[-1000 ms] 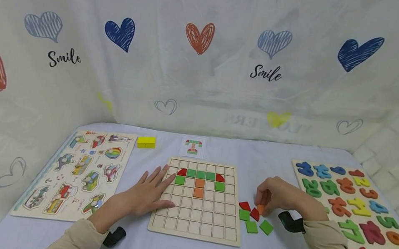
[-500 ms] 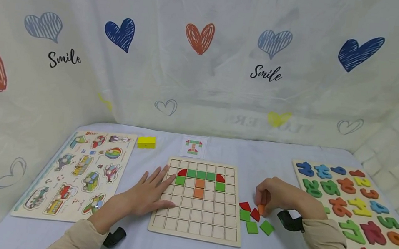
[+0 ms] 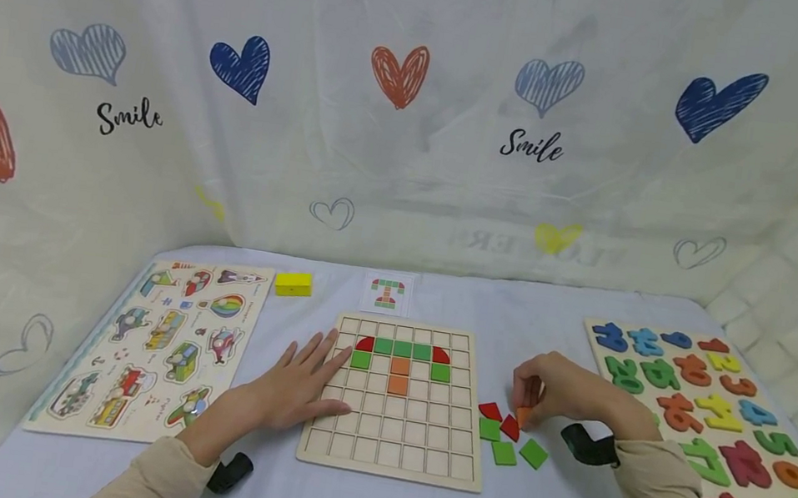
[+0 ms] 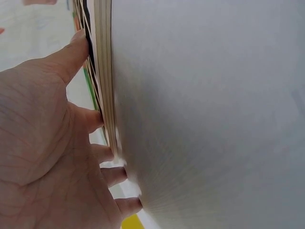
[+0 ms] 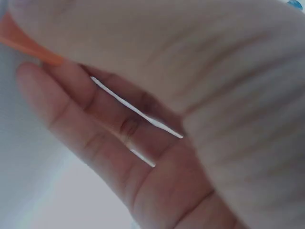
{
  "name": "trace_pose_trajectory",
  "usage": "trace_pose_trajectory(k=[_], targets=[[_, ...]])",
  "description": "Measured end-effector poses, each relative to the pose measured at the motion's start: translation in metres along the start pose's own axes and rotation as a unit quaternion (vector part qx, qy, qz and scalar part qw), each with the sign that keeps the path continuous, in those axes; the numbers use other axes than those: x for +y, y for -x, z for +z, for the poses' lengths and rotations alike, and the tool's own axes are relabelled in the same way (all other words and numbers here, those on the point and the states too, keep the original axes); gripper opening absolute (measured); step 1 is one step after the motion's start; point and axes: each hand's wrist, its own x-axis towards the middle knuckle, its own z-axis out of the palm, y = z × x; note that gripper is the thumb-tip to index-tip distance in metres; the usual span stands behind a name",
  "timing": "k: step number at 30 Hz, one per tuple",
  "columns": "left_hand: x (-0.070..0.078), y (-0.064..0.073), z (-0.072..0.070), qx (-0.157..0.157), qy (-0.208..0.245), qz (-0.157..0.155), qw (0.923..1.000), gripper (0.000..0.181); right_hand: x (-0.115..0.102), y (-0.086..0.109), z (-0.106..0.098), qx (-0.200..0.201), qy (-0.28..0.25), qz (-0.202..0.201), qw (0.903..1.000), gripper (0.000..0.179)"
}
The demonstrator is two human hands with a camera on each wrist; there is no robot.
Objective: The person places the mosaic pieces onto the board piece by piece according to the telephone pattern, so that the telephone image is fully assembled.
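A wooden grid board (image 3: 420,435) lies flat at the table's middle, with red, green and orange tiles set in its upper cells in a T-like pattern. My left hand (image 3: 298,383) rests on the board's left edge, fingers spread and straight; in the left wrist view the thumb and index finger touch that edge. To the right of the board, my right hand (image 3: 558,389) pinches an orange tile (image 3: 524,417) between thumb and fingers. The right wrist view shows the same orange tile (image 5: 24,40) at the fingertips. Loose red tiles (image 3: 490,411) and green tiles (image 3: 504,453) lie just beside that hand.
A pattern card (image 3: 387,294) lies behind the board, and a yellow block (image 3: 293,284) to its left. On the left is a picture puzzle board (image 3: 151,351); on the right, a number puzzle board (image 3: 722,443). A heart-printed curtain (image 3: 448,163) hangs at the back.
Almost nothing differs. My right hand keeps the orange tile pinched and has shifted only very slightly; my left hand stays on the board's edge.
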Motion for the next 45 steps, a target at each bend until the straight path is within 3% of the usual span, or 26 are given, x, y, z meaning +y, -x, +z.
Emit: trace_pose_trajectory(k=[9, 14, 20, 24, 27, 32, 39, 45], targets=[[0.000, -0.001, 0.000, 0.001, -0.006, 0.000, 1.0000, 0.087, 0.000, -0.005, -0.003, 0.036, 0.015, -0.009, 0.9992, 0.025], [0.000, -0.001, 0.000, -0.002, -0.006, 0.003, 1.0000, 0.086, -0.006, -0.011, -0.005, 0.087, 0.038, -0.049, 0.9943, 0.024], [0.001, 0.000, -0.001, -0.002, -0.004, 0.003, 1.0000, 0.086, -0.021, -0.022, -0.006, 0.191, 0.073, -0.146, 0.9680, 0.028], [0.001, 0.000, -0.002, -0.003, -0.004, 0.002, 1.0000, 0.086, -0.031, -0.033, -0.003, 0.224, 0.083, -0.194, 0.9513, 0.030], [0.000, 0.000, 0.000, -0.002, -0.001, 0.004, 1.0000, 0.087, -0.040, -0.042, 0.001, 0.222, 0.079, -0.208, 0.9492, 0.028], [0.000, 0.000, 0.001, -0.005, 0.004, 0.005, 1.0000, 0.088, -0.060, -0.055, 0.010, 0.190, 0.058, -0.215, 0.9562, 0.022], [0.000, -0.001, 0.000, -0.008, 0.011, 0.001, 0.9999, 0.088, -0.081, -0.070, 0.031, 0.149, 0.018, -0.256, 0.9548, 0.014], [-0.001, -0.001, 0.001, -0.001, 0.007, 0.007, 1.0000, 0.089, -0.084, -0.078, 0.051, 0.102, -0.029, -0.241, 0.9647, 0.012]])
